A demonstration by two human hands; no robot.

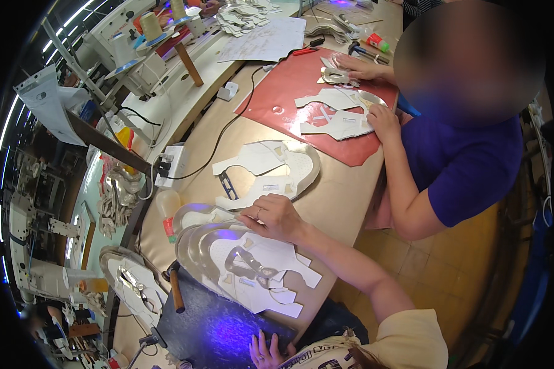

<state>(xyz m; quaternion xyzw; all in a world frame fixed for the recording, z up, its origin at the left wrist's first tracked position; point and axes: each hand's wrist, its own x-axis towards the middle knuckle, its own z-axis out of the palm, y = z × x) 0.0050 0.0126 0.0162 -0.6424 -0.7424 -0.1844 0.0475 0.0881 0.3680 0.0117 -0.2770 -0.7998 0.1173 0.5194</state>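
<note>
My right hand (276,218) reaches across the bench with fingers curled down and together, gripping the end of a white and silver-grey shoe upper (203,214). Just below it fans a stack of similar shoe uppers (221,252), topped by a shiny grey strap piece (246,263). Another U-shaped upper (300,165) lies flat beyond my right hand. At the lower edge, my left hand (268,353) has its fingers apart at the side of a dark slab (209,326) lit by a blue-violet glow. Nothing shows in that hand, though its palm is hidden.
A wood-handled hammer (176,289) lies by the slab, near a clear bottle (168,209). More uppers (132,283) rest at left. Across a red mat (344,147), a co-worker's hands (384,123) handle another upper. A black cable (228,132) crosses the bench from a white power strip (171,166).
</note>
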